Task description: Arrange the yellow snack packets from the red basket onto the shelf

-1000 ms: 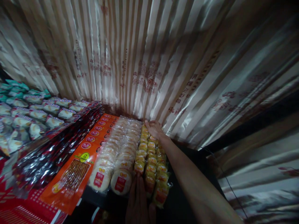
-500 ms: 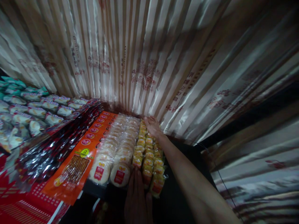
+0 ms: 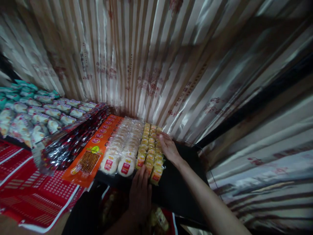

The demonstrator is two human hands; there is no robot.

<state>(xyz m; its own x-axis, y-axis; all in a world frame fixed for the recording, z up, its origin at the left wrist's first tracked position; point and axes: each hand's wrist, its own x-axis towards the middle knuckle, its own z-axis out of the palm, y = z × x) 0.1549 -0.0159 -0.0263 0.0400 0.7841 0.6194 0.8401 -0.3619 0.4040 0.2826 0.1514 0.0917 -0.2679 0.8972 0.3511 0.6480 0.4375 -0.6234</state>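
Observation:
Small yellow-wrapped snack packets (image 3: pixel 150 150) lie in several tight rows on a black shelf (image 3: pixel 183 187). At the front ends of these rows, my left hand (image 3: pixel 140 189) rests with its fingers stretched forward against the packets. My right hand (image 3: pixel 169 147) reaches along the right side of the rows, fingers extended and touching the outer packets near the back. Neither hand grips anything. Just left of the yellow rows stand two rows of round white crackers (image 3: pixel 126 166) in clear wrap, red labels facing me.
Orange snack bags (image 3: pixel 86 161), dark shiny red packets (image 3: pixel 70 143) and white-and-green packets (image 3: pixel 36 107) fill the shelf's left. Red plastic baskets (image 3: pixel 49 192) sit below; a yellow packet (image 3: pixel 160 219) shows beneath my left arm. A pleated striped curtain (image 3: pixel 137 58) hangs behind.
My right hand has come from the back end of the yellow rows toward me along their right side. The right row now sits closer to the others. The camera view has shifted.

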